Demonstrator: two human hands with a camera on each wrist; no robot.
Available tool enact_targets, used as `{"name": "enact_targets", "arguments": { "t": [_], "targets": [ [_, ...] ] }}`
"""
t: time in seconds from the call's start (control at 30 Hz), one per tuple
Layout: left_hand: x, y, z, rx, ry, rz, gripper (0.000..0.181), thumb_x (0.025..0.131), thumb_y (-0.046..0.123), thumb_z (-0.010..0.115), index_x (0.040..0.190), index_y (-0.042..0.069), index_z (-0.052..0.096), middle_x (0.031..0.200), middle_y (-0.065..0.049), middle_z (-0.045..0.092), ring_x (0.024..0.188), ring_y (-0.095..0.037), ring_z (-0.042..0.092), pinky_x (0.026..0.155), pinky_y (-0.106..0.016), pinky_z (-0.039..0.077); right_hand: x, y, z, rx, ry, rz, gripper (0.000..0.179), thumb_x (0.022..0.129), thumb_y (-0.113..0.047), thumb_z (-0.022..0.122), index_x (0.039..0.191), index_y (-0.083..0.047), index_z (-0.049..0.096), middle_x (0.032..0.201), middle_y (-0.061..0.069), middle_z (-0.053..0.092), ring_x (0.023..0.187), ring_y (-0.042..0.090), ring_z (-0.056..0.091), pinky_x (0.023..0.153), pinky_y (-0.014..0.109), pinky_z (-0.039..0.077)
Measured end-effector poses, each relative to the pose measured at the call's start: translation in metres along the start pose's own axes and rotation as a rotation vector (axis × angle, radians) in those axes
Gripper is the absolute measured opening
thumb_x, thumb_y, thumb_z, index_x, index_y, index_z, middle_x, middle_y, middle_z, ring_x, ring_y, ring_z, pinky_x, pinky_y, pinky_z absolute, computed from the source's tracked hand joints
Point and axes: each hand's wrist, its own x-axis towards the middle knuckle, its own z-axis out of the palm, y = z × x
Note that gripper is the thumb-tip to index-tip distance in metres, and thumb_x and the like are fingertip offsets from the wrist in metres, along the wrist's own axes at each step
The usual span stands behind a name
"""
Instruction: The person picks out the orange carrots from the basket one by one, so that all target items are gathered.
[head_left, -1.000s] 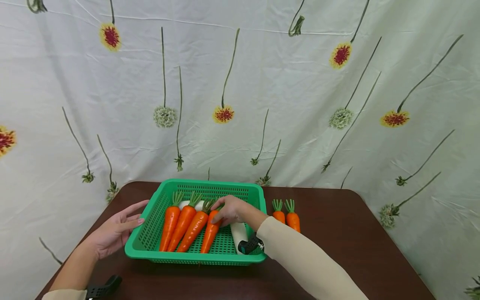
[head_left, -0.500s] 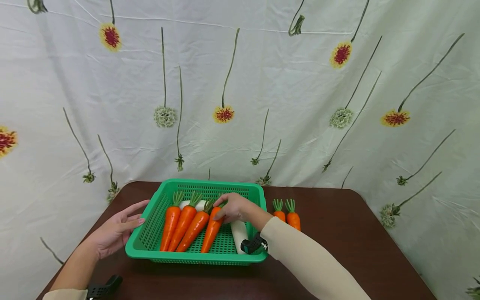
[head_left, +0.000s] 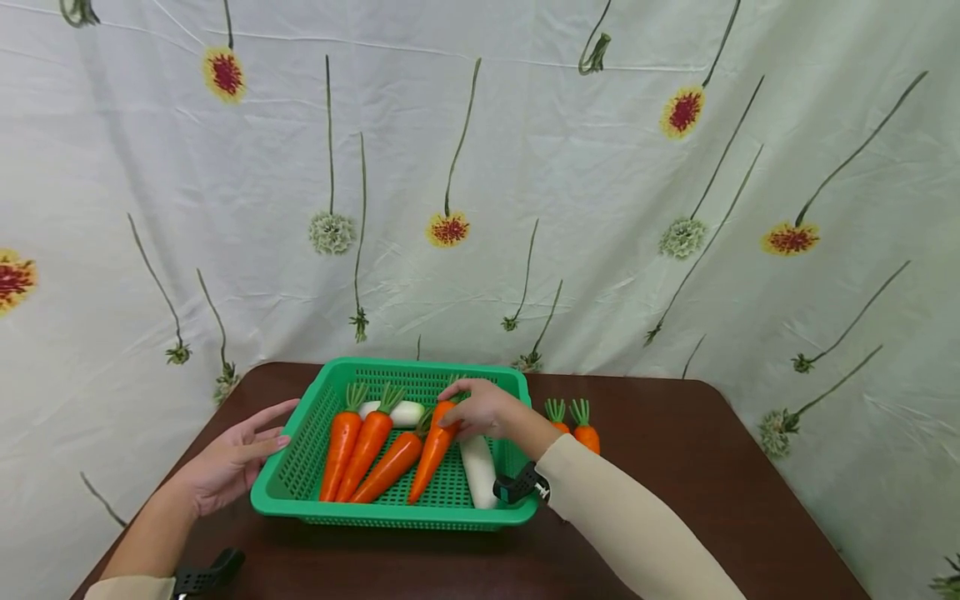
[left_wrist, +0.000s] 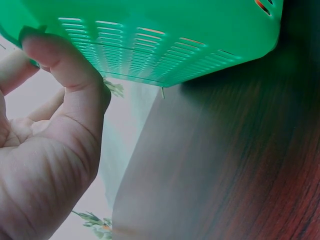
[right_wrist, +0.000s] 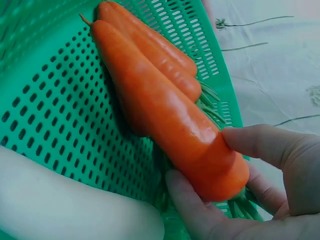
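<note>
My right hand [head_left: 483, 410] pinches an orange carrot [head_left: 435, 450] near its leafy top, inside a green plastic basket [head_left: 390, 516]. The right wrist view shows thumb and fingers on either side of this carrot [right_wrist: 165, 110], its green stems beneath the palm. Several other carrots [head_left: 367, 450] lie side by side to its left in the basket. My left hand [head_left: 236, 458] is at the basket's left rim, its thumb and fingertips touching the edge. In the left wrist view, the thumb [left_wrist: 65, 65] lies against the basket's outer wall [left_wrist: 210, 30].
One white radish [head_left: 478, 471] lies along the basket's right side, and another white radish [head_left: 405, 414] lies across its back. Two more carrots [head_left: 587, 436] rest on the dark brown table [head_left: 675, 467], right of the basket. A flower-printed cloth [head_left: 600, 167] hangs behind.
My right hand has shifted right and slightly back with the carrot, opening a gap from its neighbour. The neighbouring carrot now leans more to the right. My left hand stays at the rim.
</note>
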Motion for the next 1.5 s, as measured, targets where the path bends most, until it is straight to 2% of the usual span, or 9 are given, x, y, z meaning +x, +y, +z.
{"name": "enact_targets", "arguments": {
  "t": [0.1, 0.3, 0.43, 0.6, 0.7, 0.97, 1.13, 1.33, 1.5],
  "targets": [
    [0.0, 0.0, 0.0, -0.004, -0.007, 0.001, 0.057, 0.11, -0.002, 0.032, 0.158, 0.028, 0.025, 0.137, -0.004, 0.067, 0.119, -0.027, 0.07, 0.097, -0.051, 0.057, -0.003, 0.0, -0.006, 0.052, -0.013, -0.019, 0.052, 0.089, 0.007, 0.072, 0.138, -0.002, 0.059, 0.117, 0.019, 0.065, 0.087, 0.026, 0.072, 0.101, 0.056, 0.056],
    [0.0, -0.001, -0.001, -0.02, -0.031, 0.014, 0.057, 0.11, -0.002, 0.03, 0.158, 0.029, 0.026, 0.137, -0.005, 0.066, 0.12, -0.027, 0.07, 0.097, -0.05, 0.057, -0.013, -0.001, -0.019, 0.165, -0.053, -0.069, 0.055, 0.092, 0.008, 0.068, 0.144, -0.003, 0.055, 0.137, 0.022, 0.056, 0.1, 0.03, 0.072, 0.091, 0.045, 0.063],
    [-0.001, -0.002, -0.002, -0.026, -0.037, 0.01, 0.058, 0.11, -0.002, 0.03, 0.158, 0.03, 0.027, 0.138, -0.005, 0.066, 0.121, -0.027, 0.069, 0.098, -0.05, 0.057, -0.018, 0.001, -0.028, 0.19, -0.064, -0.089, 0.053, 0.095, 0.004, 0.067, 0.145, -0.006, 0.055, 0.14, 0.023, 0.054, 0.107, 0.035, 0.072, 0.09, 0.045, 0.063],
    [-0.002, -0.003, -0.004, -0.025, -0.036, 0.005, 0.058, 0.11, -0.002, 0.029, 0.158, 0.032, 0.028, 0.139, -0.005, 0.065, 0.121, -0.027, 0.069, 0.098, -0.05, 0.057, -0.028, 0.003, -0.037, 0.203, -0.045, -0.125, 0.048, 0.098, -0.001, 0.065, 0.143, -0.013, 0.055, 0.136, 0.022, 0.056, 0.106, 0.036, 0.072, 0.088, 0.047, 0.063],
    [-0.002, -0.004, -0.005, -0.024, -0.033, 0.003, 0.058, 0.111, -0.002, 0.03, 0.157, 0.032, 0.029, 0.14, -0.004, 0.065, 0.122, -0.027, 0.069, 0.098, -0.051, 0.056, -0.035, 0.003, -0.042, 0.21, -0.035, -0.166, 0.048, 0.099, -0.003, 0.063, 0.145, -0.012, 0.053, 0.134, 0.022, 0.058, 0.102, 0.033, 0.073, 0.089, 0.047, 0.063],
    [-0.003, -0.004, -0.005, -0.027, -0.033, 0.003, 0.057, 0.111, -0.001, 0.03, 0.157, 0.033, 0.03, 0.14, -0.004, 0.065, 0.122, -0.027, 0.069, 0.099, -0.05, 0.056, -0.054, 0.002, -0.054, 0.257, -0.013, -0.214, 0.048, 0.1, -0.006, 0.062, 0.146, -0.011, 0.051, 0.132, 0.019, 0.059, 0.089, 0.025, 0.073, 0.087, 0.04, 0.063],
    [-0.002, -0.004, -0.004, -0.017, -0.031, 0.004, 0.057, 0.111, -0.001, 0.03, 0.157, 0.032, 0.029, 0.139, -0.004, 0.065, 0.122, -0.027, 0.069, 0.098, -0.051, 0.057, -0.063, 0.005, -0.063, 0.317, -0.017, -0.227, 0.051, 0.1, -0.004, 0.062, 0.148, -0.009, 0.047, 0.131, 0.017, 0.058, 0.09, 0.025, 0.071, 0.086, 0.035, 0.061],
    [-0.001, -0.004, -0.003, -0.014, -0.026, 0.004, 0.056, 0.111, -0.001, 0.03, 0.157, 0.032, 0.028, 0.139, -0.005, 0.066, 0.121, -0.028, 0.069, 0.098, -0.052, 0.056, -0.076, 0.015, -0.075, 0.355, 0.052, -0.253, 0.053, 0.097, -0.002, 0.066, 0.147, -0.013, 0.05, 0.115, 0.008, 0.068, 0.09, 0.021, 0.071, 0.085, 0.033, 0.06],
    [0.0, -0.002, -0.002, -0.004, -0.019, 0.002, 0.056, 0.111, -0.001, 0.031, 0.157, 0.032, 0.028, 0.139, -0.005, 0.066, 0.121, -0.027, 0.069, 0.098, -0.051, 0.057, -0.088, 0.022, -0.089, 0.357, 0.097, -0.295, 0.058, 0.097, -0.002, 0.066, 0.151, -0.011, 0.046, 0.103, 0.0, 0.072, 0.085, 0.015, 0.068, 0.082, 0.03, 0.059]
  ]
}}
